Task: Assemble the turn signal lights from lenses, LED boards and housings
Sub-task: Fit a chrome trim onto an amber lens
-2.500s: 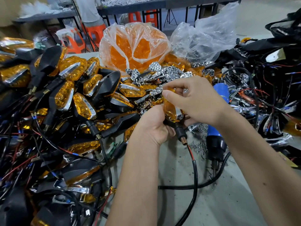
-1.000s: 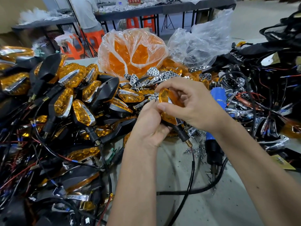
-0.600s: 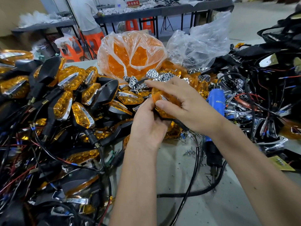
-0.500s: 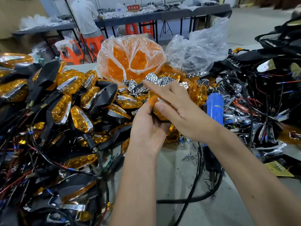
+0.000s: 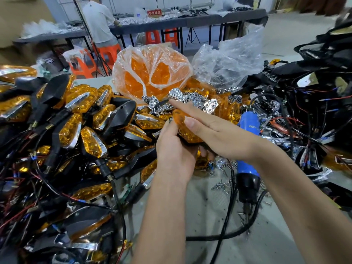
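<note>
I hold one turn signal [image 5: 187, 133] over the middle of the bench; its amber lens faces me. My left hand [image 5: 174, 151] grips its black housing from below and the left, fingers curled around it. My right hand [image 5: 215, 130] lies across the lens with straight fingers, thumb flat on the amber face and index finger along its top edge. The housing and stem are mostly hidden behind both hands. Loose chrome LED reflectors [image 5: 192, 99] lie just behind the hands. A clear bag of amber lenses [image 5: 152, 73] stands behind them.
A big pile of finished turn signals [image 5: 83, 121] with wires fills the left. Black housings and wiring [image 5: 308, 96] crowd the right. A blue electric screwdriver [image 5: 247, 149] and scattered screws [image 5: 221, 184] lie right of my hands. A person [image 5: 99, 21] works at a far table.
Both hands lifted the turn signal up and away toward the reflector pile. My right hand went from pinching the lens with curled fingers to lying flat on it. The stem and wire dropped from sight.
</note>
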Tool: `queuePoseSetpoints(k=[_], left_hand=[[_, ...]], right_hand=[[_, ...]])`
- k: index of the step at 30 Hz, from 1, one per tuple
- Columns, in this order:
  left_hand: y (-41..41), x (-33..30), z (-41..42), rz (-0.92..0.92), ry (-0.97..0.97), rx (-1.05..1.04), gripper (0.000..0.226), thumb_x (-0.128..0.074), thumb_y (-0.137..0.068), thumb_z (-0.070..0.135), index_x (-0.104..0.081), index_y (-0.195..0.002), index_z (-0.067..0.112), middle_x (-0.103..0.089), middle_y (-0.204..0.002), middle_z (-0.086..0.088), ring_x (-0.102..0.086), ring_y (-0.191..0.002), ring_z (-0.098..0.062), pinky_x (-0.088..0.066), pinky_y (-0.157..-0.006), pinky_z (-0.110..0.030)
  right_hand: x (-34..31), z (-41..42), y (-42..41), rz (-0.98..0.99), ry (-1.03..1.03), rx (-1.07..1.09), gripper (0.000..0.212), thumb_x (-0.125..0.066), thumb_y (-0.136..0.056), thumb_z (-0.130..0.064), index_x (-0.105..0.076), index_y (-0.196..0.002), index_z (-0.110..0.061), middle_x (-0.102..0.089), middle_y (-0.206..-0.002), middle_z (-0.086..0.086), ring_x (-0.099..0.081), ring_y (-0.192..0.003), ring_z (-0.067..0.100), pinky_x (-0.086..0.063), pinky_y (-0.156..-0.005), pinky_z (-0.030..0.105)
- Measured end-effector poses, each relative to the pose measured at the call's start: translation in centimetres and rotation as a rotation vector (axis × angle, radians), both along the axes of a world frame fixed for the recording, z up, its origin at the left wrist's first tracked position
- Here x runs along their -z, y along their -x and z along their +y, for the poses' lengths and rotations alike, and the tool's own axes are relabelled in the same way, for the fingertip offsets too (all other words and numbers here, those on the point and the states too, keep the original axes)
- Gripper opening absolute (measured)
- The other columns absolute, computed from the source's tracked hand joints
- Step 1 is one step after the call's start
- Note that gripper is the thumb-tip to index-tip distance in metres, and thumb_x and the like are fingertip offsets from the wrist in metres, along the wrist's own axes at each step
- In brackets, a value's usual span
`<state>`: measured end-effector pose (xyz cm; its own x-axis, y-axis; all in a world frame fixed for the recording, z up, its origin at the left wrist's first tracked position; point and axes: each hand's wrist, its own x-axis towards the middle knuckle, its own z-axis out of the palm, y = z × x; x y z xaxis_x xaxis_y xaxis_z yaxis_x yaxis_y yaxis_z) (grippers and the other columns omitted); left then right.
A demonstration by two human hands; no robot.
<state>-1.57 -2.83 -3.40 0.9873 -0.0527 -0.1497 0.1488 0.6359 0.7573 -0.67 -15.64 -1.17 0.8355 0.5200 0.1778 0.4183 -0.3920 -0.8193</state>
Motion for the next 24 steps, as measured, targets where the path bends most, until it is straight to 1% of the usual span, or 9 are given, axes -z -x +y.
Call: queuePoseSetpoints(k=[3,6,10,13,15,17,20,22,24], left_hand=[[0.1,-0.2,-0.1,0.031,0.05,0.027,0.039,-0.045,-0.108,0.033,-0.07,-0.133,0.017,-0.07,-0.128,-0.018,-0.068,-0.092,-0.037,-0.056,-0.06,-0.044],[0.0,-0.3,0.1,0.024,0.105,0.032,0.04,-0.046,-0.108,0.033,-0.069,-0.134,0.015,-0.073,-0.13,-0.006,-0.069,-0.12,-0.024,-0.058,-0.1,-0.045],[0.0,0.1,0.7,0.015,0.195,0.047,0.041,-0.046,-0.105,0.029,-0.07,-0.128,0.006,-0.074,-0.127,-0.009,-0.07,-0.121,-0.026,-0.046,-0.115,-0.05],[0.1,0.3,1.6,-0.025,0.369,0.138,0.061,-0.044,-0.098,0.04,-0.057,-0.141,0.0,-0.066,-0.141,-0.014,-0.058,-0.136,-0.032,-0.031,-0.124,-0.051],[0.2,0.3,2.0,-0.078,0.4,0.184,0.072,-0.042,-0.097,0.051,-0.048,-0.149,0.001,-0.061,-0.146,-0.015,-0.053,-0.14,-0.034,-0.029,-0.124,-0.051],[0.3,0.1,1.9,-0.118,0.389,0.181,0.066,-0.041,-0.102,0.05,-0.051,-0.146,0.001,-0.063,-0.143,-0.017,-0.058,-0.136,-0.035,-0.036,-0.121,-0.051],[0.2,-0.1,1.9,-0.179,0.355,0.142,0.041,-0.055,-0.099,0.033,-0.069,-0.118,-0.001,-0.072,-0.111,-0.018,-0.071,-0.094,-0.03,-0.059,-0.088,-0.043],[0.1,0.0,2.4,-0.218,0.226,0.122,0.039,-0.065,-0.094,0.032,-0.068,-0.123,0.005,-0.065,-0.104,-0.017,-0.063,-0.091,-0.029,-0.058,-0.088,-0.04],[0.0,0.6,3.0,-0.256,0.091,0.114,0.044,-0.071,-0.09,0.035,-0.07,-0.129,0.015,-0.062,-0.096,-0.012,-0.061,-0.091,-0.026,-0.056,-0.094,-0.04]], right_hand=[[0.4,-0.3,0.0,-0.011,-0.024,0.01,0.045,-0.036,-0.112,-0.044,-0.031,-0.154,-0.061,-0.057,-0.143,-0.013,-0.062,-0.063,-0.002,-0.052,-0.059,0.014],[0.4,-0.1,-0.1,-0.026,-0.019,-0.005,0.047,-0.036,-0.114,-0.037,-0.034,-0.159,-0.046,-0.048,-0.124,-0.038,-0.051,-0.072,-0.03,-0.038,-0.064,-0.005],[0.6,0.3,-0.1,-0.028,-0.012,-0.014,0.046,-0.04,-0.114,-0.028,-0.039,-0.159,-0.036,-0.055,-0.101,-0.049,-0.052,-0.074,-0.031,-0.039,-0.067,-0.005],[0.6,0.6,0.2,-0.045,-0.039,-0.001,0.045,-0.045,-0.113,-0.019,-0.044,-0.157,-0.029,-0.059,-0.093,-0.048,-0.056,-0.083,-0.029,-0.046,-0.076,0.001],[0.6,0.7,0.4,-0.045,-0.077,-0.003,0.046,-0.045,-0.113,-0.012,-0.043,-0.157,-0.02,-0.055,-0.073,-0.051,-0.054,-0.073,-0.03,-0.04,-0.066,-0.005],[0.5,1.0,0.4,-0.061,-0.121,0.011,0.048,-0.048,-0.111,-0.01,-0.042,-0.158,-0.016,-0.054,-0.07,-0.05,-0.054,-0.07,-0.029,-0.037,-0.062,-0.006],[0.4,0.6,0.1,-0.113,-0.202,0.109,0.062,-0.066,-0.103,-0.02,-0.041,-0.159,-0.032,-0.066,-0.105,-0.028,-0.068,-0.09,-0.005,-0.051,-0.076,0.011],[0.4,0.3,-0.1,-0.159,-0.246,0.191,0.07,-0.08,-0.092,-0.025,-0.048,-0.154,-0.034,-0.064,-0.116,-0.012,-0.071,-0.102,0.012,-0.06,-0.083,0.031],[0.1,0.1,-0.1,-0.245,-0.237,0.255,0.057,-0.086,-0.084,-0.032,-0.063,-0.136,-0.028,-0.064,-0.113,-0.009,-0.07,-0.105,0.016,-0.06,-0.089,0.045]])
